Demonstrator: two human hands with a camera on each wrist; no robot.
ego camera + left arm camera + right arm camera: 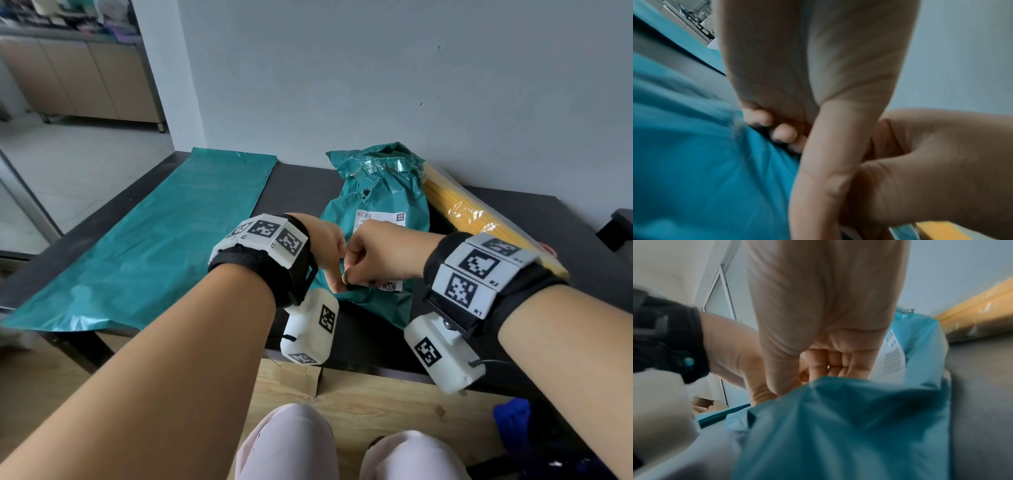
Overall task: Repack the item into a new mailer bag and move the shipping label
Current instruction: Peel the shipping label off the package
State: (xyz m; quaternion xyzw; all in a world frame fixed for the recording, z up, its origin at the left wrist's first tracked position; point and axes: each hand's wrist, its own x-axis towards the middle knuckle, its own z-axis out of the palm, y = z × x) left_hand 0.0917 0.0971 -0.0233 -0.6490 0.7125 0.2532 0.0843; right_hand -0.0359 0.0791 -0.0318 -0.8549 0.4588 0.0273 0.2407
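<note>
Old bag (380,192): teal, crumpled, taped at its far end, lying on the dark table (301,185) between the new bag and the item.
Label (380,219): white, stuck on the old bag; its far part shows beyond the hands, its near corner with a square code shows under the right hand.
Left hand (325,246): fingers curled, tips pressed on the old bag just left of the label's near edge — whether it pinches the film or the label I cannot tell.
Right hand (376,253): fist-like, thumb and forefinger pinched together at the label's near edge, touching the left hand; the wrist view shows the fingers folded into the palm.
New bag (164,246): teal, flat, smooth, spread along the left side of the table, well apart from the hands.
Item (469,212): long yellow pack in clear wrap, lying out of any bag, just right of the old bag — against the wall side.
</note>
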